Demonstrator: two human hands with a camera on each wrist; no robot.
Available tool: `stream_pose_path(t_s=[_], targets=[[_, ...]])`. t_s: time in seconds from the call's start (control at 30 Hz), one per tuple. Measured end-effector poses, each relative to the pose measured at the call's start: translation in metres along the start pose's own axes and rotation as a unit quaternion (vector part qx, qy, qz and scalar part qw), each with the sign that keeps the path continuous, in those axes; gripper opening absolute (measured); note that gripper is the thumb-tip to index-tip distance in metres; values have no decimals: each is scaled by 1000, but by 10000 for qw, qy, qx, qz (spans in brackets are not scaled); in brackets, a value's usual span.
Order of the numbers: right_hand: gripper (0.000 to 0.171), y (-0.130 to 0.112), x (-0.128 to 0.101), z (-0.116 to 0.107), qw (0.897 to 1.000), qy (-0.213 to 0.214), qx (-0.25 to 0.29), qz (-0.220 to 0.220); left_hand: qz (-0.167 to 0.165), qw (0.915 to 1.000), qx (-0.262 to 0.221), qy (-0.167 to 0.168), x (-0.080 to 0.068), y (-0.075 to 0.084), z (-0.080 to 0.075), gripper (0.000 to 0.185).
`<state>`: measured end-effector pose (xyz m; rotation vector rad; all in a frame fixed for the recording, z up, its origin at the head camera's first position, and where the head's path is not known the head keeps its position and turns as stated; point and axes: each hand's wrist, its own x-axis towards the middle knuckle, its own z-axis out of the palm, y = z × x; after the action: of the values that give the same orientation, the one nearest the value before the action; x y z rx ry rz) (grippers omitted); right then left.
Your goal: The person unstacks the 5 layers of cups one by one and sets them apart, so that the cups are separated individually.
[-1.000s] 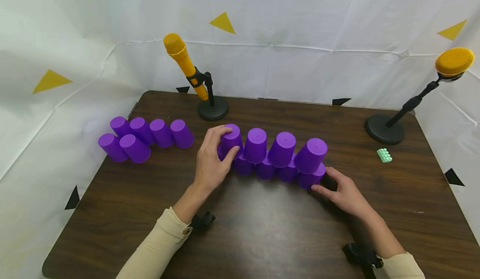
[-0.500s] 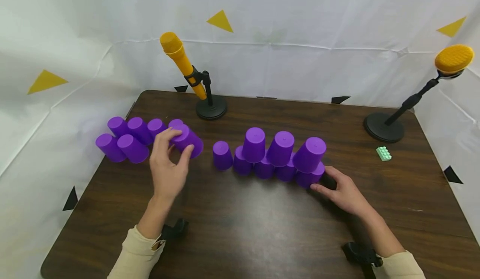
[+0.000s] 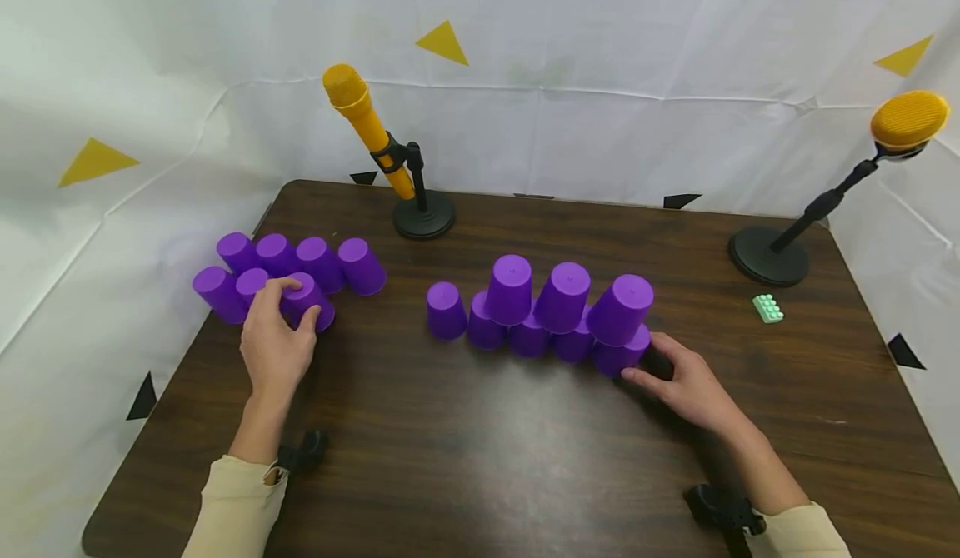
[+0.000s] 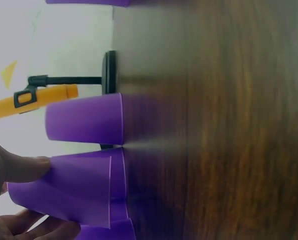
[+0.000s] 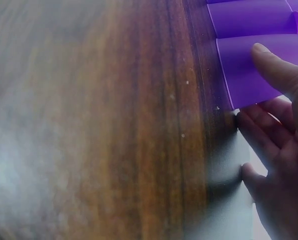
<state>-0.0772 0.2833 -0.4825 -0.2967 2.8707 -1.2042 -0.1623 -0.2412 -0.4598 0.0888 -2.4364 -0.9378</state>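
On the dark wooden table [image 3: 480, 458] a two-tier stack of upside-down purple cups [image 3: 562, 296] stands in the middle, with a lone cup [image 3: 445, 310] at its left end. My right hand [image 3: 643, 360] lies flat beside the stack, thumb [image 5: 274, 65] and fingertips touching the bottom right cup [image 3: 618, 358]. Far left, my left hand [image 3: 300, 301] grips a tilted purple cup [image 3: 322, 312] among a cluster of several cups [image 3: 318, 262]. In the left wrist view the held cup [image 4: 79, 192] sits under my thumb [image 4: 19, 167], next to another cup [image 4: 84, 119].
A yellow microphone [image 3: 363, 125] on a black stand [image 3: 423, 216] is at the back centre. A second one [image 3: 909, 121] stands at the back right on its base [image 3: 768, 258]. A small green brick [image 3: 768, 309] lies near it. White sheeting surrounds the table.
My left hand took the leftmost upper cup off the stack and carried it left to the cluster near the table's left edge. The right hand stayed put.
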Motion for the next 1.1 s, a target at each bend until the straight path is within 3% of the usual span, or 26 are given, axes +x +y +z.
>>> stream_pose_path(t_s=[0.47,1.1], targets=[[57,3,-1,2,10000,34,-60,12,127,9997,220,-44,6,-13,10,39],[61,1,-2,0,9997,-112,-34,203,347,9993,107,104,10,-12,8,42]])
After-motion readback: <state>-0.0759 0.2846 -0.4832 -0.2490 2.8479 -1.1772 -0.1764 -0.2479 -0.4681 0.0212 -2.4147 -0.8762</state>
